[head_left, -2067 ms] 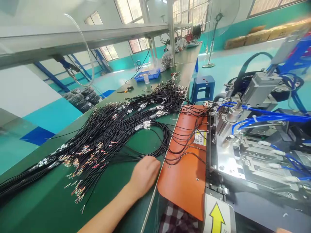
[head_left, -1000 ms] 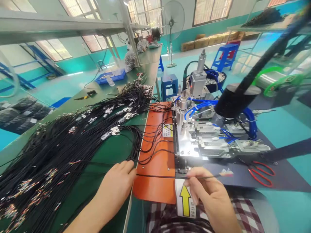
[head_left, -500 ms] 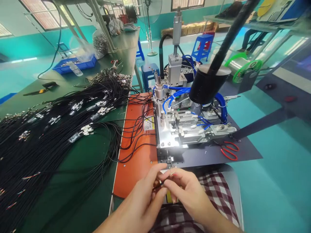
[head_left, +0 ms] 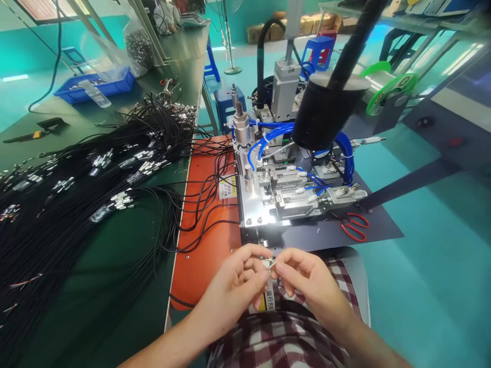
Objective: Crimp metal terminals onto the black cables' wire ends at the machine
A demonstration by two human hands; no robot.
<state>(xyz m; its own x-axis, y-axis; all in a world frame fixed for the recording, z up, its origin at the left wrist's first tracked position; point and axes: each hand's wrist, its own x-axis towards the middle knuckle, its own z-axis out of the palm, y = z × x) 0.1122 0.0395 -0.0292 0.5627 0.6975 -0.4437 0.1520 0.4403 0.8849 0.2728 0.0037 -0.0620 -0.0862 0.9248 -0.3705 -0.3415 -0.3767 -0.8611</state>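
Note:
My left hand and my right hand meet fingertip to fingertip in front of the machine's near edge. Between them shows a thin pale wire end. The right thumb and forefinger pinch this wire. The left thumb and forefinger close at its other side, probably round the cable it comes from, but the fingers hide that part. A black cable runs over the orange panel and passes out of sight behind my left forearm. Just beyond the hands stands the metal machine with its clamps and blue air tubes.
Bundles of black cables with metal ends cover the green table at left. Red-handled scissors lie on the machine's dark base. A black cylinder overhangs the machine. A wire spool and a blue tray stand farther back.
My hands have drawn slightly apart, and the pale wire end between the fingertips shows more clearly. The camera view has shifted, moving the scene left and up.

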